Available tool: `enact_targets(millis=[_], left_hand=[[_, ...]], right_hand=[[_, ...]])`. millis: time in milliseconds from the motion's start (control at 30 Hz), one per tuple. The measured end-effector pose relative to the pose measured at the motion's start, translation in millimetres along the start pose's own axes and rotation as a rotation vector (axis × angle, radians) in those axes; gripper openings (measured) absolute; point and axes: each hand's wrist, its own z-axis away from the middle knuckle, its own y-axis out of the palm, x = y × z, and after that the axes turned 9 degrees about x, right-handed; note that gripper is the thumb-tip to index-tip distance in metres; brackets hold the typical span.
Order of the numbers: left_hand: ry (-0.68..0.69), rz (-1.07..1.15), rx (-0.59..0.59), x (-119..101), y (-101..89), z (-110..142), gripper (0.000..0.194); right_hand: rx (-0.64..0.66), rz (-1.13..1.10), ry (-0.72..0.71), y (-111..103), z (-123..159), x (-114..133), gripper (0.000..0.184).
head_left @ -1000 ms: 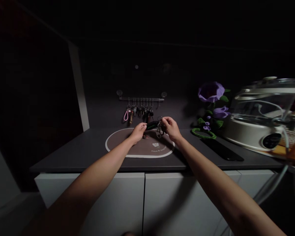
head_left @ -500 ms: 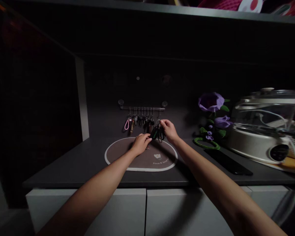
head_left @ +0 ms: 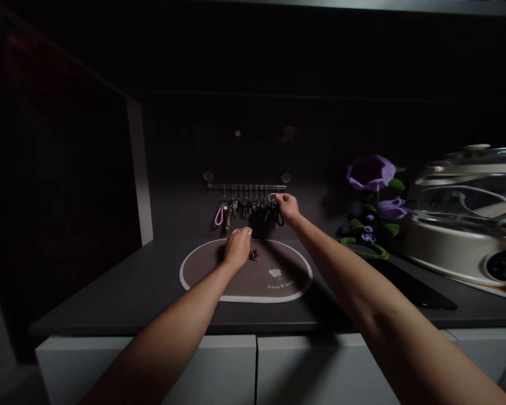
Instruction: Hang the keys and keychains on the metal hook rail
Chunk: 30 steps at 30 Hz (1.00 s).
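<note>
Nearest you, white cabinet doors (head_left: 320,368) sit below a dark countertop (head_left: 109,295). On the countertop lies an oval brown mat (head_left: 253,284). Your left hand (head_left: 238,249) rests on it, fingers curled down, whether gripping anything you cannot tell, just beside a small red-and-silver object (head_left: 254,256). Your right hand (head_left: 287,207) is pinched closed on the ring of a black key bunch (head_left: 275,216), level with the last hook of a clear wall rail (head_left: 247,186). Hung: other key bunches (head_left: 240,207), one with a pink strap (head_left: 218,217). Not hung: the small object. Farther right: purple artificial flowers (head_left: 371,173), a white glass-lidded cooker (head_left: 464,225).
</note>
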Motion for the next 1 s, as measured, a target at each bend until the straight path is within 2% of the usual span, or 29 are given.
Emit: enact_targets(millis=[200, 400, 867, 1000], left_hand=[[-0.049, 0.024, -0.027, 1.0, -0.6, 0.6, 0.028], [-0.050, 0.048, -0.038, 2.6, 1.8, -0.4, 0.028], [-0.049, 0.047, -0.025, 2.9, 2.3, 0.0, 0.028], [-0.059, 0.062, -0.035, 3.6, 1.8, -0.1, 0.028]], right_hand=[[-0.141, 0.156, 0.073, 11.5, -12.3, -5.9, 0.027], [-0.214, 0.226, 0.118, 19.9, -14.2, -0.3, 0.025], [-0.231, 0.338, 0.145, 23.5, -10.3, 1.1, 0.027], [-0.245, 0.308, 0.168, 25.2, -8.2, -3.5, 0.025]])
